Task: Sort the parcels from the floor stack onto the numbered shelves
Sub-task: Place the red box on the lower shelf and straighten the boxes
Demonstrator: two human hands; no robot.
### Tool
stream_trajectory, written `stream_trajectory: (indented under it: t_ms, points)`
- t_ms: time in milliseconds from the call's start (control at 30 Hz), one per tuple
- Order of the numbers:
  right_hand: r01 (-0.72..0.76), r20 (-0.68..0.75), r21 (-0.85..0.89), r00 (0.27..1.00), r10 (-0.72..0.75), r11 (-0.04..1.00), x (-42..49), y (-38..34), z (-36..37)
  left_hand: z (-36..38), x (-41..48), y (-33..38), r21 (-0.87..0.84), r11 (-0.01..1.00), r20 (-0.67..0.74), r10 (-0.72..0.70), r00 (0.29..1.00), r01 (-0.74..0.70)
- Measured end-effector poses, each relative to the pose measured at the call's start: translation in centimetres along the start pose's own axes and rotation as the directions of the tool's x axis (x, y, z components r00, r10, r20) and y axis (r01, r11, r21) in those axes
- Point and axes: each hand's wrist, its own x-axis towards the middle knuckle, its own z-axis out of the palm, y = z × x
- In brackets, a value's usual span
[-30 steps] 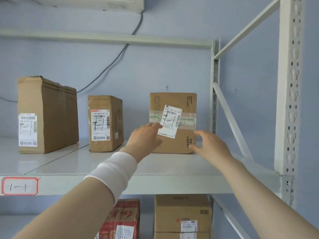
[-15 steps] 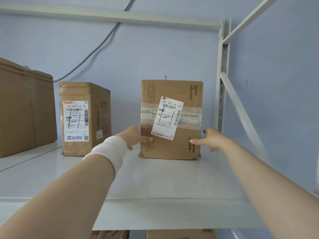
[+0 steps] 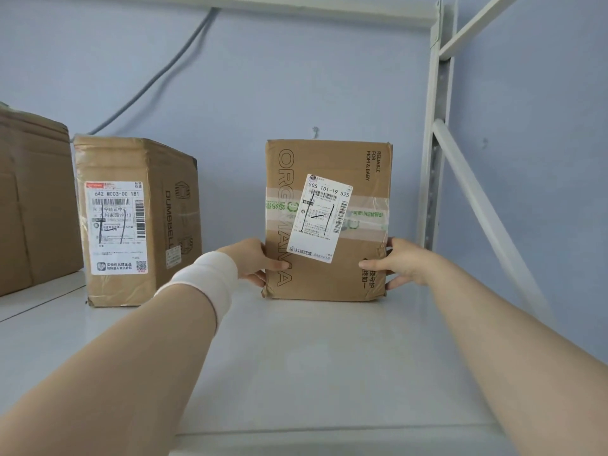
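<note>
A flat brown cardboard parcel (image 3: 365, 199) stands upright on the white shelf board (image 3: 312, 363), near the back wall. Its white shipping label carries a hand-written "1-1". My left hand (image 3: 250, 261) grips the parcel's lower left edge, thumb on the front face and fingers round the side. My right hand (image 3: 399, 263) grips its lower right edge the same way. A white wristband sits on my left wrist.
A second labelled parcel (image 3: 131, 222) stands to the left, and a bigger box (image 3: 33, 205) is at the far left edge. The rack's white upright post (image 3: 434, 179) and slanted brace (image 3: 477, 199) stand close to the right of the held parcel. A grey cable runs down the blue wall.
Both hands moved from just touching the parcel's front to gripping its two lower side edges. The camera came closer and rose, so the shelf label and lower shelf left the view.
</note>
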Motion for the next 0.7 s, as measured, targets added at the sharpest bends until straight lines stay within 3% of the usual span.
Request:
stream_trajectory:
  t_ms: [700]
  points:
    - [0.005,0.020,0.005,1.000,-0.005,1.000,-0.2,0.5,-0.8,0.1,0.1,0.3,0.114,0.993,0.026,-0.013,1.000,0.010]
